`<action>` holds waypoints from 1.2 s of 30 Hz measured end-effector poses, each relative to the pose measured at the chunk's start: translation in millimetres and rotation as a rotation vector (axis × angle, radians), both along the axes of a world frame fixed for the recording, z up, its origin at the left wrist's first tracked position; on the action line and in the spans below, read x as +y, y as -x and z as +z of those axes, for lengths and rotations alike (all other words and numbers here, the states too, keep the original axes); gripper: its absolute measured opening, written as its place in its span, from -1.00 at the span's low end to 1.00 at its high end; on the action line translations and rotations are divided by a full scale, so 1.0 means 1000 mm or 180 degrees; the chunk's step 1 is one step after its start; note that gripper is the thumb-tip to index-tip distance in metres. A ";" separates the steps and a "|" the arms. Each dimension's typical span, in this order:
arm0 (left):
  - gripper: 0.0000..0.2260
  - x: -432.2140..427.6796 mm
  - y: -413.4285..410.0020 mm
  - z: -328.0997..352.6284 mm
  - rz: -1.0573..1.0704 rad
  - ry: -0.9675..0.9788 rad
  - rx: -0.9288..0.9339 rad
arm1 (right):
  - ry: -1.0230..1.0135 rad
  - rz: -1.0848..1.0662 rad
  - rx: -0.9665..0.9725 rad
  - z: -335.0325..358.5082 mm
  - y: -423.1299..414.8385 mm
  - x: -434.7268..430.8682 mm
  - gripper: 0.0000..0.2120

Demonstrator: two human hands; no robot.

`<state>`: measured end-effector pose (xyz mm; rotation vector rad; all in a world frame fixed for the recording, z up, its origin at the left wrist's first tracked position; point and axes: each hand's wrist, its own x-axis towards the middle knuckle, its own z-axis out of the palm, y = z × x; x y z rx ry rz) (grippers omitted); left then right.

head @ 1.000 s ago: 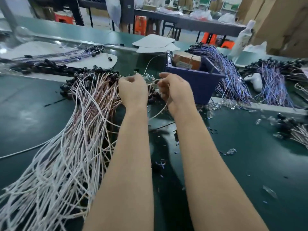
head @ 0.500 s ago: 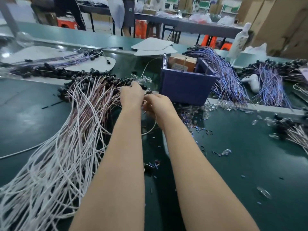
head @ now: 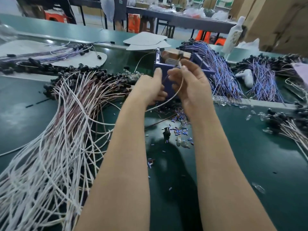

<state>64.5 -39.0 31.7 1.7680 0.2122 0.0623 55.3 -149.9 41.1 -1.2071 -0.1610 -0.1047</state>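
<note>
Wire (head: 174, 95) higher in right hand (head: 191, 85)

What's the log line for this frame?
right hand: pinches wire end, raised | left hand: holds same wire | behind hands: purple bin | wire pile: left, on table

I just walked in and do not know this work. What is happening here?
A person is working on one wire, beside the big pile of wires on the green table. The right hand pinches its upper end; the left hand, fingers curled, seems to hold it lower. Both hands are up in front of a blue bin.
</note>
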 end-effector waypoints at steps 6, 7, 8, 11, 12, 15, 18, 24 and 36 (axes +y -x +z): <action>-0.70 -0.057 0.014 0.016 -0.0965 0.0631 -0.0271 | 0.0984 -0.1010 -0.0208 0.004 -0.003 -0.050 -0.86; -0.76 -0.069 0.016 0.015 -0.1005 0.0625 -0.0302 | 0.1164 -0.1188 -0.0128 0.000 -0.003 -0.060 -0.84; -0.81 -0.079 0.018 0.013 -0.1078 0.0630 -0.0294 | 0.1216 -0.1297 -0.0030 -0.006 -0.003 -0.068 -0.83; -0.86 -0.105 0.020 0.005 -0.1305 0.0410 -0.0215 | 0.0764 -0.1328 0.0256 -0.024 0.001 -0.087 -0.82; -0.85 -0.110 0.020 0.001 -0.1322 0.0319 -0.0188 | 0.0529 -0.1278 0.0359 -0.030 0.003 -0.092 -0.83; -0.79 -0.115 0.017 -0.013 -0.1216 0.0169 -0.0145 | 0.0026 -0.1006 0.0729 -0.043 0.005 -0.099 -0.84; -0.80 -0.113 0.013 -0.025 -0.1192 0.0123 -0.0167 | 0.0153 -0.0877 0.0947 -0.052 0.001 -0.102 -0.80; -0.81 -0.102 0.013 -0.028 -0.1428 0.0232 0.0115 | 0.0275 -0.0599 0.0782 -0.054 0.001 -0.102 -0.96; -0.78 -0.073 0.007 -0.015 -0.1239 -0.0416 -0.0582 | -0.0894 -0.1245 0.0652 -0.051 0.001 -0.114 -0.82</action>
